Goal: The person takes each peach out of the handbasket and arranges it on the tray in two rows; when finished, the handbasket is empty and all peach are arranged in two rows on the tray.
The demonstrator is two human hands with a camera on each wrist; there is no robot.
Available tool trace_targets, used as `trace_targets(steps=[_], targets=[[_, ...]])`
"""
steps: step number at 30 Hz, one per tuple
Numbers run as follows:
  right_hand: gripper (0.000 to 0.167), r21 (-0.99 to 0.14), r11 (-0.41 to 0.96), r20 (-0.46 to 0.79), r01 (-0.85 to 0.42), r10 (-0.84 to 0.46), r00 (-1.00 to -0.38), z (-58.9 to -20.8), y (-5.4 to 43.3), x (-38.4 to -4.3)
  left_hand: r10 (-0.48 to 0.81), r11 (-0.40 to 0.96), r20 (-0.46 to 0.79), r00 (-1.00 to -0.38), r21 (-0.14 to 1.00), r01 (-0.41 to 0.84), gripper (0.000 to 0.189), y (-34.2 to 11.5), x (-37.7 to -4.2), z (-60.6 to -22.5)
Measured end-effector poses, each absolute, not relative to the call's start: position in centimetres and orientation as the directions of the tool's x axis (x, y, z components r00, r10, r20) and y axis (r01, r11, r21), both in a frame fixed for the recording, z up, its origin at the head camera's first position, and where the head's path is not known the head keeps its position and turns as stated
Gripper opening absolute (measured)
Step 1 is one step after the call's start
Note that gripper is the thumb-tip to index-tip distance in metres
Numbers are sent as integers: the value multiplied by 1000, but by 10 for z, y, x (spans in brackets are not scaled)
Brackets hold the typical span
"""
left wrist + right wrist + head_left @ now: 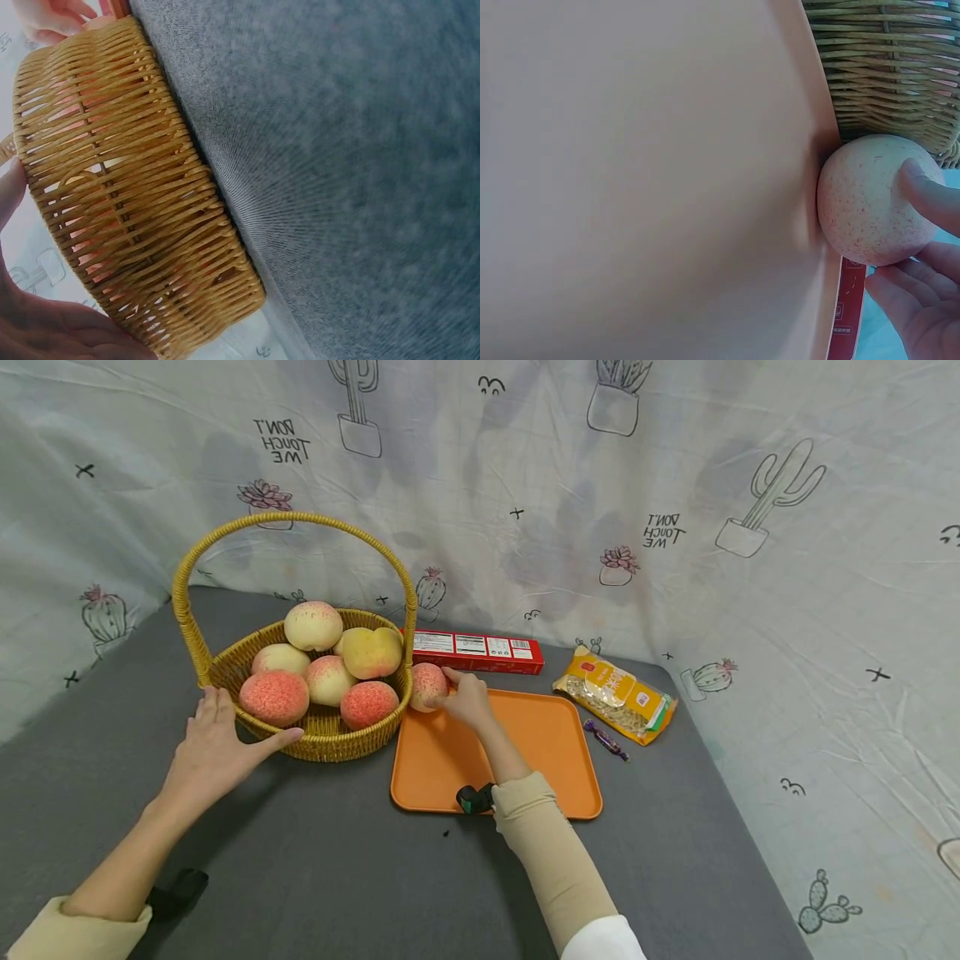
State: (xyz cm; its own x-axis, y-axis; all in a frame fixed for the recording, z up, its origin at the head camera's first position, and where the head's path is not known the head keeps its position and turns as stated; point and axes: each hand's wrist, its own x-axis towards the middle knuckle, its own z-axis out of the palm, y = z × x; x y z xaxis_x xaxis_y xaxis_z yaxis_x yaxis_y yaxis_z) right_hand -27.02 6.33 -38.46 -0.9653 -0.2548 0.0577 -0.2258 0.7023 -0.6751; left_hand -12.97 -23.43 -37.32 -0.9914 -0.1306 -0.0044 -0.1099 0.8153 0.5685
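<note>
A yellow wicker basket [330, 747] with a tall handle holds several peaches, some red and some pale. My left hand [213, 760] rests on the basket's front left rim, its fingers spread and fairly straight and its thumb along the front edge. In the left wrist view the palm lies beside the woven wall [135, 195]. To the right of the basket, my right hand [468, 702] holds a pink speckled peach [427, 685] between thumb and fingers. That peach [877, 202] sits at the far left corner of the orange tray [540, 735], close against the basket.
Behind the tray lies a long red box [480, 656]. An orange food bag [618, 693] and a purple wrapped candy [606, 741] are to the tray's right. A patterned cloth [480, 485] hangs behind the grey table [337, 860].
</note>
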Motion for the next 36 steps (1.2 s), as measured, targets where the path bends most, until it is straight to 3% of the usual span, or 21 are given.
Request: trace_targets(steps=[8, 17, 23, 29, 36], targets=[[68, -689, 691, 66, -220, -242, -968, -379, 63, -268, -136, 818, -8, -991, 563, -117, 124, -234, -130, -373], [65, -717, 609, 227, -340, -257, -939, -353, 59, -258, -138, 819, -1, -990, 562, -115, 124, -234, -130, -374], [64, -754, 553, 204, -355, -316, -927, -334, 47, -246, -138, 816, -10, -990, 566, -119, 124, -234, -130, -373], [66, -670, 589, 225, -453, -420, -879, -329, 25, -243, -137, 811, -9, -991, 573, -117, 123, -234, -129, -373], [71, -491, 654, 233, -576, -538, -810, -316, -2, -254, -132, 812, -9, -991, 573, -113, 123, -235, -131, -372]])
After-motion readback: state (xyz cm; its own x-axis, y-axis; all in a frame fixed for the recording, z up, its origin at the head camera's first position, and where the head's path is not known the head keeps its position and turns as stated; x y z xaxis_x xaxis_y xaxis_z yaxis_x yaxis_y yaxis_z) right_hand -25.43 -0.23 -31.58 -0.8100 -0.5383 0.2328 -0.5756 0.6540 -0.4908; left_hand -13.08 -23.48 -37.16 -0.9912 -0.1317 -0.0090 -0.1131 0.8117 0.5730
